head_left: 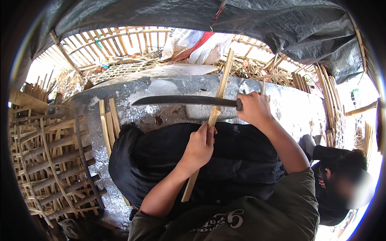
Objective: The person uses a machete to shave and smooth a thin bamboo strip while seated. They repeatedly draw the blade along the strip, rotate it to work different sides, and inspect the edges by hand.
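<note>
My left hand [200, 146] is closed around a long, narrow bamboo strip [226, 74], which slants from near my lap up and away to the right. In my right hand [254, 107] is the dark handle of a machete [183, 100]. Its long blade points left and lies across the bamboo strip, a little beyond my left hand. Blade and strip appear to touch. Black cloth [177, 148] covers my legs beneath both hands.
Several cut bamboo strips [107, 124] lean at the left of my legs. A woven bamboo lattice [52, 168] stands farther left. Another person [333, 176] sits close at my right. A grey tarp [201, 16] hangs overhead, and white and red sacks [201, 46] lie beyond the grey surface [120, 90].
</note>
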A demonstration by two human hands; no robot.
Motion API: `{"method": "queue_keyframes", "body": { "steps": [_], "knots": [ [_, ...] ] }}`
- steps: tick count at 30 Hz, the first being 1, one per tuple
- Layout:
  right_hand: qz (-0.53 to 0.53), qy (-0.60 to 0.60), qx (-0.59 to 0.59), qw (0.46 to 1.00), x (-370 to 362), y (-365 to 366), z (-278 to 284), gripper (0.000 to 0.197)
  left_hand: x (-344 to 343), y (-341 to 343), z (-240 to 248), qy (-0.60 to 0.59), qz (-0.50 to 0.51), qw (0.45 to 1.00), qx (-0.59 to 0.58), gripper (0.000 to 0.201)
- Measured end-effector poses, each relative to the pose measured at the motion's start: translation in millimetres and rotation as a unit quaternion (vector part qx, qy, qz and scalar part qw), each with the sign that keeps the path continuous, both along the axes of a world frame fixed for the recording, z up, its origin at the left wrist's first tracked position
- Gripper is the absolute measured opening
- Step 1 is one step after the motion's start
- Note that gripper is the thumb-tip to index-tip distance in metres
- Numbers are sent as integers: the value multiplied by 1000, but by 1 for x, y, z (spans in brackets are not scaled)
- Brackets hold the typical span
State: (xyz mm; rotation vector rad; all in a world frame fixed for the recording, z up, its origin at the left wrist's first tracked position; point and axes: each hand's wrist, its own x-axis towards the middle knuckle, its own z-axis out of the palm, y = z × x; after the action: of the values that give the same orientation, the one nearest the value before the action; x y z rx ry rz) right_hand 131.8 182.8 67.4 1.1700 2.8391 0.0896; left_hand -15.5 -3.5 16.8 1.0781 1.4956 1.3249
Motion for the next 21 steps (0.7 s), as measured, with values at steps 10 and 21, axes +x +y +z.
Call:
{"method": "queue_keyframes", "body": {
  "steps": [10,21],
  "knots": [
    [-138,-57,77,986,31,75,35,22,28,-3,-15,90,-24,995,45,15],
    [-207,18,82,975,57,101,38,19,25,-8,-5,138,-38,989,43,11]
  ]
}}
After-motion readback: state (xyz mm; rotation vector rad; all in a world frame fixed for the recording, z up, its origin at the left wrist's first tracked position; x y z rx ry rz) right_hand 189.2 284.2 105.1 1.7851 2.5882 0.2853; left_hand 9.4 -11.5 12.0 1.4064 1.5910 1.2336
